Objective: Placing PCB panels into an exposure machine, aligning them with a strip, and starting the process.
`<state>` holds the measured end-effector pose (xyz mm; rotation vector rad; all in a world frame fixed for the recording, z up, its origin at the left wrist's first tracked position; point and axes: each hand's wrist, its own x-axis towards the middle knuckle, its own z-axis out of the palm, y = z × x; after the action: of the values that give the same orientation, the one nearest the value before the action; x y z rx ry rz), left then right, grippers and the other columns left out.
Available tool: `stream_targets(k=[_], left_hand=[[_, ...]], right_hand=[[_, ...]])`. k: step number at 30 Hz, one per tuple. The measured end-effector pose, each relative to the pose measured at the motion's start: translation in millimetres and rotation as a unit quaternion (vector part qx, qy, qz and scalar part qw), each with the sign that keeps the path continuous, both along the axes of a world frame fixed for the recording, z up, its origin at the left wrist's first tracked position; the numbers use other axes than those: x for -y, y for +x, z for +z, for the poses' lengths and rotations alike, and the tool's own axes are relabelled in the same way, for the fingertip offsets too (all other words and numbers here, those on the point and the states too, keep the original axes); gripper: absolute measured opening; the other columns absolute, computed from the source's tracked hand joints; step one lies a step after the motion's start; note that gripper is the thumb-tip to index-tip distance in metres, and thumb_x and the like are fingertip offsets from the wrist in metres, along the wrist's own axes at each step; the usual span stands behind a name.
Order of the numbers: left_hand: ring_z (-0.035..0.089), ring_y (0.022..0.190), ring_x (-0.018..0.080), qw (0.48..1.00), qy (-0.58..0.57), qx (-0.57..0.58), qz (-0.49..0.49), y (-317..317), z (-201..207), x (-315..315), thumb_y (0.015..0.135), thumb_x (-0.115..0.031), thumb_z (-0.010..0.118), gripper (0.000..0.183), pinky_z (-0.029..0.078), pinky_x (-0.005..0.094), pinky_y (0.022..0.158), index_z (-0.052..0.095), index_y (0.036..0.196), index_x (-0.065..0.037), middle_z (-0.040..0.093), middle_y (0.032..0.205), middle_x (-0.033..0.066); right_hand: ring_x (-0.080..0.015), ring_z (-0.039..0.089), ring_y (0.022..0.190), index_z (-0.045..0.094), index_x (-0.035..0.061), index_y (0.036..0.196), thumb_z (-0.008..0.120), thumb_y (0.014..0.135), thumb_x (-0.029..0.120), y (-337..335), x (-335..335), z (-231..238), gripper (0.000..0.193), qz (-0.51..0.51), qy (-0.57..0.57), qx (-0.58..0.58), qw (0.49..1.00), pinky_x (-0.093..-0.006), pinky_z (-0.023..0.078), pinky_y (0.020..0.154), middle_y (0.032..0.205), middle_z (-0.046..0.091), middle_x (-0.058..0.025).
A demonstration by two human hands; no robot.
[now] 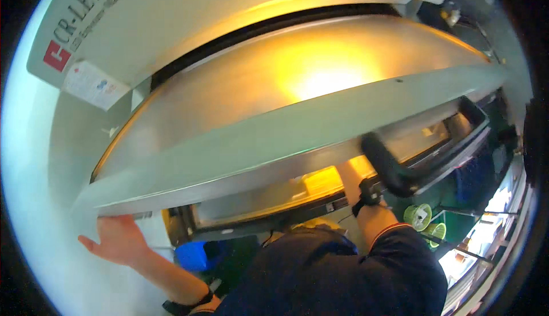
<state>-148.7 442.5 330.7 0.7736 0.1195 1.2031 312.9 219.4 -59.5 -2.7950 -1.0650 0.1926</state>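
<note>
A large exposure machine's pale green lid (257, 127), with a long curved front edge, stands raised over a lit bed. My left hand (123, 239) is at the lid's left front corner, thumb stretched out sideways; its other fingers are partly hidden at the lid's edge. My right hand (347, 174) reaches under the lid, over the bed near a bright yellow-lit patch (321, 182). The lid hides its fingers, so what they touch does not show. Beside my right wrist, a black bar handle (426, 176) juts from the lid's front.
The machine's pale upper housing (189, 19) rises behind the lid, with a white label (94, 84) on its left side. A dark bed frame (269, 216) runs before my body. A blue container (192, 256) is below left; green baskets (418, 217) stand at the right.
</note>
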Motion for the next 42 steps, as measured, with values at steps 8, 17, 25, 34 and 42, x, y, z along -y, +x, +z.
stream_targets(k=[8,17,25,34,42], left_hand=[[0.034,0.139,0.0254,0.974,0.169,-0.124,0.088,-28.8,-30.1,-49.3,0.094,-0.053,0.050,0.070,0.020,0.0549,0.116,0.034,0.147,-0.011,0.039,0.150,0.0079],[0.031,0.141,0.0352,0.977,0.178,0.113,-0.034,52.5,-49.5,-27.4,0.092,-0.037,0.058,0.060,0.022,0.0623,0.114,0.041,0.147,-0.018,0.039,0.153,0.0054],[0.017,0.149,0.0344,0.958,0.269,-0.038,-0.097,80.3,-123.3,-27.6,0.095,-0.051,0.051,0.079,0.014,0.0629,0.118,0.013,0.157,-0.024,0.010,0.165,0.0024],[0.053,0.120,0.0174,0.585,0.058,-0.391,-0.709,78.2,-390.2,53.5,0.098,-0.052,0.044,0.063,0.044,0.0492,0.099,0.023,0.152,-0.028,0.046,0.142,-0.0021],[0.063,0.076,0.0201,0.222,0.499,-0.390,-0.742,37.0,-459.3,241.1,0.097,-0.036,0.051,0.032,0.047,0.0358,0.056,0.065,0.098,-0.007,0.064,0.091,0.0105]], right_hand=[[-0.0334,0.056,0.114,0.054,0.0071,0.116,0.083,0.062,0.058,16.5,-29.4,2.1,0.080,-0.122,-0.012,-0.081,0.989,-0.0496,0.046,0.094,0.117,0.060,-0.0190],[-0.0232,0.067,0.084,0.074,0.0104,0.111,0.077,0.073,0.056,-49.8,81.4,19.5,0.060,-0.119,0.078,-0.402,0.905,-0.0342,0.054,0.073,0.099,0.074,-0.0089],[-0.0192,0.065,0.084,0.073,0.0050,0.109,0.071,0.086,0.046,-276.4,276.0,76.4,0.048,-0.485,0.343,-0.390,0.704,-0.0365,0.054,0.072,0.097,0.071,-0.0072],[-0.0172,0.063,0.075,0.060,0.0044,0.116,0.060,0.097,0.036,-530.8,388.0,96.9,0.037,-0.643,0.713,-0.054,0.275,-0.0304,0.054,0.069,0.098,0.065,-0.0066],[-0.0157,0.061,0.066,0.057,0.0109,0.116,0.052,0.100,0.044,-663.6,448.2,53.4,0.037,-0.572,0.814,0.082,0.060,-0.0305,0.054,0.063,0.091,0.070,-0.0082]])
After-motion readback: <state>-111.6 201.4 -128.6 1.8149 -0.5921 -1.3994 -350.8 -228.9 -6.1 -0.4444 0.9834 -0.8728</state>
